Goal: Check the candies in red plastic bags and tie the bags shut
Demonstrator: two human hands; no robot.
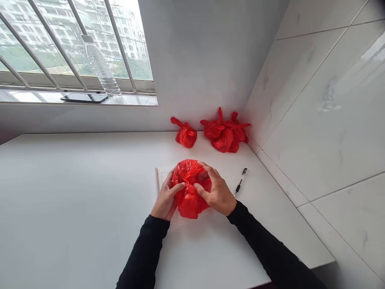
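Note:
Between my two hands is a red plastic bag point(192, 204), gathered and twisted at its middle. My left hand point(167, 196) wraps the bag's left side, its thumb pressing on the twist. On the other side my right hand point(218, 190) grips the bag, with thumb and fingers curled over the red film. What the bag contains is hidden. Partly covered behind it lies a sheet of paper or notebook point(161, 178) with writing. To the right of my right hand rests a black pen point(238, 188).
A tied red bag point(186, 135) sits at the table's back edge, beside a cluster of several tied red bags point(225, 134) in the corner. On the window sill are a water bottle point(104, 70) and a dark phone or tablet point(84, 98). A tiled wall point(325, 120) borders the white table point(75, 200) on the right.

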